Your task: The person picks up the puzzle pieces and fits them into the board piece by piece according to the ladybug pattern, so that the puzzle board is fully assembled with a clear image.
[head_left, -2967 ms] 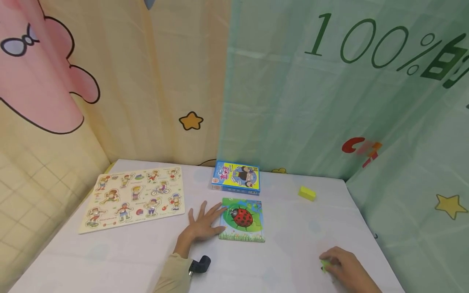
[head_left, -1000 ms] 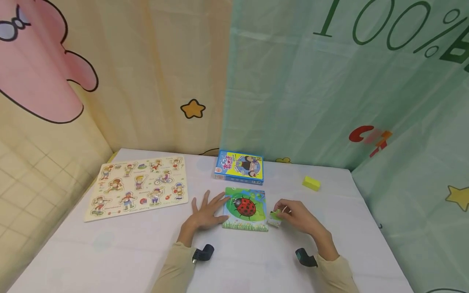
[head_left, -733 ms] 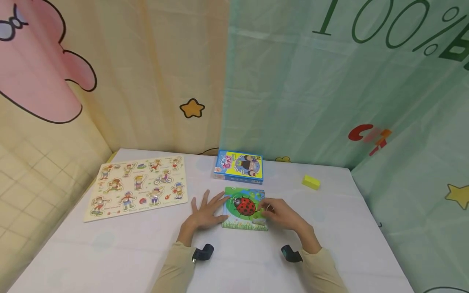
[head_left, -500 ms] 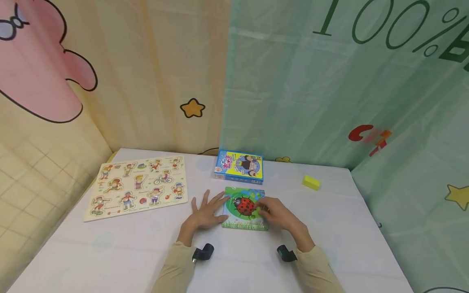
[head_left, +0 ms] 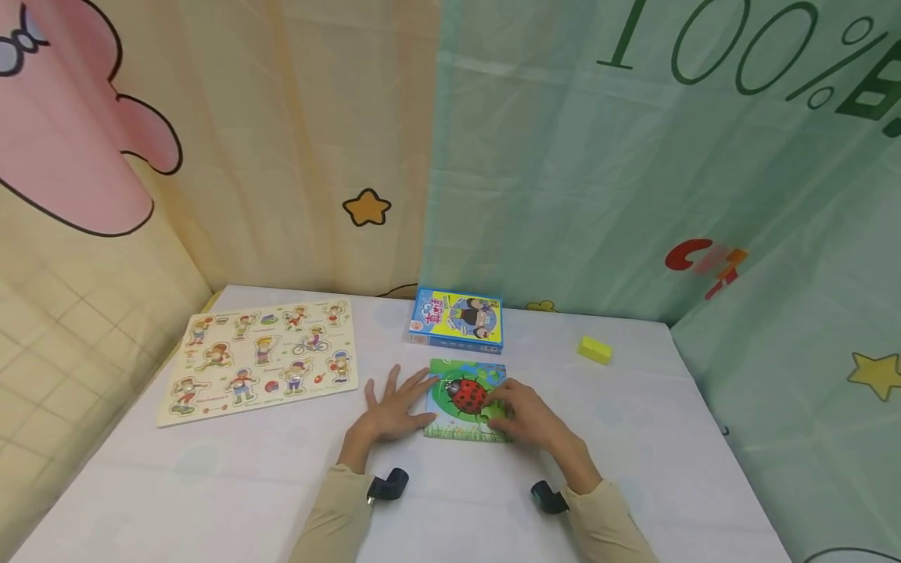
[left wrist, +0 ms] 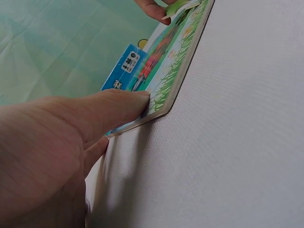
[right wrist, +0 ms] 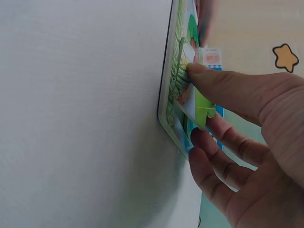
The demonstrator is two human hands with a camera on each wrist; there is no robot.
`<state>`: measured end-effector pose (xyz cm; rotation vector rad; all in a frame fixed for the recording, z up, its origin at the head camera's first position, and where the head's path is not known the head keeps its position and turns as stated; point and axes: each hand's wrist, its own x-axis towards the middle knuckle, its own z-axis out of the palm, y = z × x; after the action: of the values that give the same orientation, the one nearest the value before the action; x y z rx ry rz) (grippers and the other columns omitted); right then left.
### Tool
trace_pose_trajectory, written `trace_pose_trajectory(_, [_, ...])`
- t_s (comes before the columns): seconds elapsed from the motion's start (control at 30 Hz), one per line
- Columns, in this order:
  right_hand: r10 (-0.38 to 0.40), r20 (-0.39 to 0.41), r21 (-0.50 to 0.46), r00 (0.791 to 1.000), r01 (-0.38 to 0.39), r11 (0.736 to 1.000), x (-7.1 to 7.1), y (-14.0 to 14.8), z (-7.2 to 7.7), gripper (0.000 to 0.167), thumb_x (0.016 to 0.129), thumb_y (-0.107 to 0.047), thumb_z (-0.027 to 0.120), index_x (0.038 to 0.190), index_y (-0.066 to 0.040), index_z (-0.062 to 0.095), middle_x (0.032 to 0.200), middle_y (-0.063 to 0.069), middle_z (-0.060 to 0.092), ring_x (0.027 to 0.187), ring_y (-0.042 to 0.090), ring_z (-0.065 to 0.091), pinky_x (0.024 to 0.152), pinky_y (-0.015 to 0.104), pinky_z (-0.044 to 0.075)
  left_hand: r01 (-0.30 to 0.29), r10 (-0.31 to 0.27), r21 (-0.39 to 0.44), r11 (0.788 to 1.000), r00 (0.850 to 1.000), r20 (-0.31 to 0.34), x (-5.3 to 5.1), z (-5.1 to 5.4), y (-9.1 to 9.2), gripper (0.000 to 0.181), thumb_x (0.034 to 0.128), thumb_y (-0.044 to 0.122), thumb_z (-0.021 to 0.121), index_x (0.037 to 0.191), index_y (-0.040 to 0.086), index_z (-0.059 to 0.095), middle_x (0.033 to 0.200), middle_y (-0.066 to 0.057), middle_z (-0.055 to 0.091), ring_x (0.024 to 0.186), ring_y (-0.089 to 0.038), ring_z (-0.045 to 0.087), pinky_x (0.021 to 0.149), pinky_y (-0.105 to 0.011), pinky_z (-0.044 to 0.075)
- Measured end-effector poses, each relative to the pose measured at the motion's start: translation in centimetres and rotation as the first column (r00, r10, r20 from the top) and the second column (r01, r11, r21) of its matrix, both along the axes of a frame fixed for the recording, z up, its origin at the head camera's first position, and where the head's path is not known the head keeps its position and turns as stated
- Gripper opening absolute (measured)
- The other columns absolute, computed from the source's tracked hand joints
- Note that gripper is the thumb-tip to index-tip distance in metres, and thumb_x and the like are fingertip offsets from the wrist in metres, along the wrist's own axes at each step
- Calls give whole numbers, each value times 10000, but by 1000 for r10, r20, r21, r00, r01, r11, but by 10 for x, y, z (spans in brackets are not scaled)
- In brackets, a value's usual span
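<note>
A square ladybug jigsaw puzzle [head_left: 450, 430] lies flat on the white table. My left hand [head_left: 394, 410] rests with spread fingers at its left edge; in the left wrist view the thumb [left wrist: 118, 104] presses on the board's corner. My right hand [head_left: 528, 414] is over the puzzle's right side and pinches a green and white puzzle piece [right wrist: 192, 102] between thumb and fingers. In the right wrist view that piece is tilted, one edge raised above the board's lower right area. The fingers partly cover the board's right edge.
Behind the puzzle sits a blue and yellow box [head_left: 457, 320]. At the left lies a wooden board with figures of children [head_left: 263, 360]. A yellow block [head_left: 594, 349] stands at the back right. Printed curtains [head_left: 563, 156] enclose the table's far sides.
My right hand has carried the puzzle piece from the table's right front to the puzzle, then shifted slightly over its right side. The left hand has stayed at the puzzle's left edge.
</note>
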<state>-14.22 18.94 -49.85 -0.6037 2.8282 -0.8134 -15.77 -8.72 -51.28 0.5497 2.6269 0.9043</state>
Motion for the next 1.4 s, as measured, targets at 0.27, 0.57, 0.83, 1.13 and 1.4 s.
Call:
trace_pose_trajectory(0.27, [19,14,14,1000,-19,1000,4,-3,0,296,861,-135,777,1153,-121,733,1173,51,575,1080,229,559,949,486,512,0,0,-3,1000,1000,-7,-1,-2,-1,655,963,380,627,1555,250,378,1672,-3,234,1544,-431,-53,1132,-733,-146])
trace_pose_trajectory(0.57, [65,45,36,997,-66,997,9,-2,0,403,836,-187,817,1206,-54,728,1264,118,604,1174,306,573,1018,527,487,-11,11,-14,1000,1000,-5,-2,-4,0,650,964,376,625,1556,275,375,1676,15,225,1548,-415,-69,1138,-720,-156])
trace_pose_trajectory(0.83, [128,-13,158,992,-124,980,15,-2,4,426,901,-166,734,1288,-2,665,1294,129,594,1167,286,568,1000,485,507,-12,12,2,1000,1000,-7,0,-2,1,651,957,361,638,1548,242,392,1669,-9,242,1544,-435,-43,1133,-734,-144])
trace_pose_trajectory(1.13, [121,-45,180,992,-111,977,13,-3,1,376,918,-187,725,1258,-31,694,1311,126,605,1181,289,560,999,470,511,-10,10,1,1000,1000,-2,0,-2,0,653,954,367,638,1545,232,396,1667,-19,248,1542,-440,-44,1131,-737,-147])
trace_pose_trajectory(1.4, [107,-57,202,993,-94,975,14,-3,1,369,906,-202,748,1255,-89,709,1276,122,610,1178,286,570,1008,471,513,-12,12,3,1000,1000,-12,1,-1,1,651,950,359,644,1541,229,404,1664,-26,255,1541,-443,-39,1130,-739,-145])
